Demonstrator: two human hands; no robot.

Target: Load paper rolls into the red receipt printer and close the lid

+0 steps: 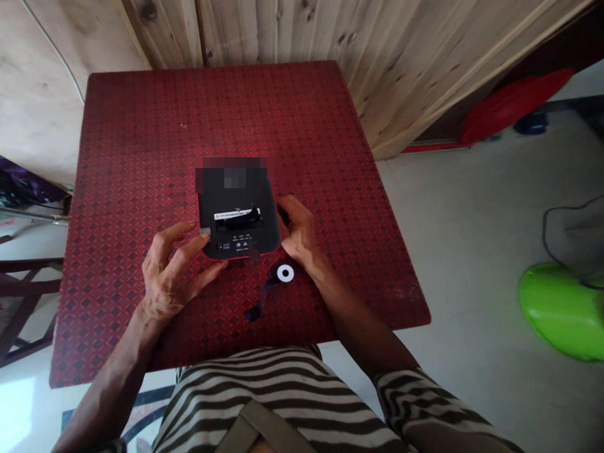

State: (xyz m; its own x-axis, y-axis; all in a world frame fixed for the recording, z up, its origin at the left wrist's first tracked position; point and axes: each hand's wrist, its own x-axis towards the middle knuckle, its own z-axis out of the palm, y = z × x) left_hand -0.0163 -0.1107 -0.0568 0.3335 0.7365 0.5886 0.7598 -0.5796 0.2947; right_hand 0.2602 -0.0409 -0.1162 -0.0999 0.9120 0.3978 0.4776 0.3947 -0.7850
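A black boxy device that looks like a small printer (236, 200), with a red lower edge, is on the table between my hands. Its top has a slot, a white warning strip and small buttons and markings near the front. My left hand (172, 270) grips its front left corner, index finger on top by a grey patch and thumb at the front edge. On the right side, my right hand (298, 229) presses with curled fingers, partly hidden. Just in front lies a small roll (285, 273) with a white face and a dark unwound tail.
A red patterned cloth covers the table (283, 119), which stands against a wooden plank wall (283, 31). On the floor to the right are a green plastic object (561, 308) and a dark cable. A dark wooden chair (23, 289) stands at the left.
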